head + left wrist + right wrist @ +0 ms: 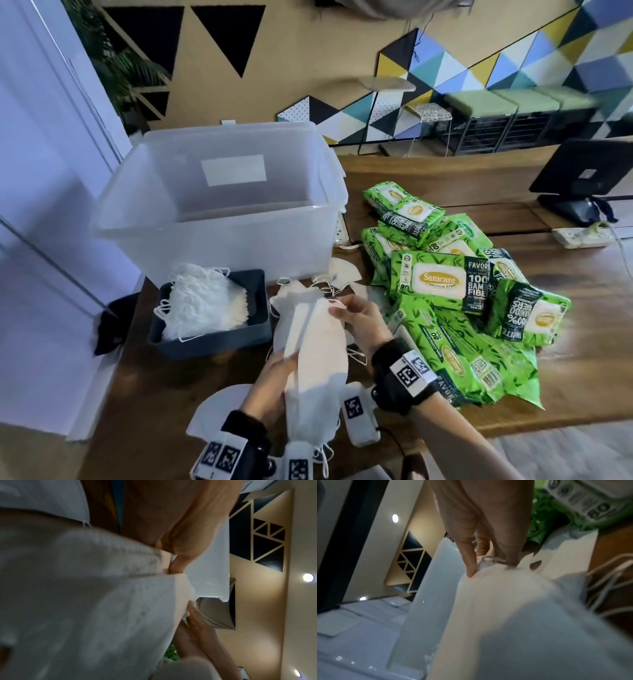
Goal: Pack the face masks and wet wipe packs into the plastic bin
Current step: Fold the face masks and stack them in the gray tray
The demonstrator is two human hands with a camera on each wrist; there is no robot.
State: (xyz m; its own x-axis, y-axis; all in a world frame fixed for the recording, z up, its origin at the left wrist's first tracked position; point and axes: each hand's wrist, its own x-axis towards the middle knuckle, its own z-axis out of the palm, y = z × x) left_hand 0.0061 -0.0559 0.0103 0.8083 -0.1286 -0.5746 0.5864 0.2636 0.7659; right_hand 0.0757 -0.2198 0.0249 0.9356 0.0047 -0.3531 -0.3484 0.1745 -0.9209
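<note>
A stack of white face masks [317,363] stands on edge above the table's near side, held between both hands. My left hand [274,380] grips its lower left side; in the left wrist view its thumb [178,563] presses the mask stack [85,595]. My right hand [356,318] pinches the stack's top end, fingers [471,566] on the masks [513,608]. A clear plastic bin [219,205] stands at the back left, apparently holding nothing. More masks [202,301] fill a dark grey tray [260,294]. Green wet wipe packs [445,284] lie piled on the right.
Loose masks [342,274] lie between the bin and the wipes, and another mask [215,411] sits by my left wrist. A monitor [582,178] and a white power strip [582,236] are at the far right. The wooden table [565,377] ends near me.
</note>
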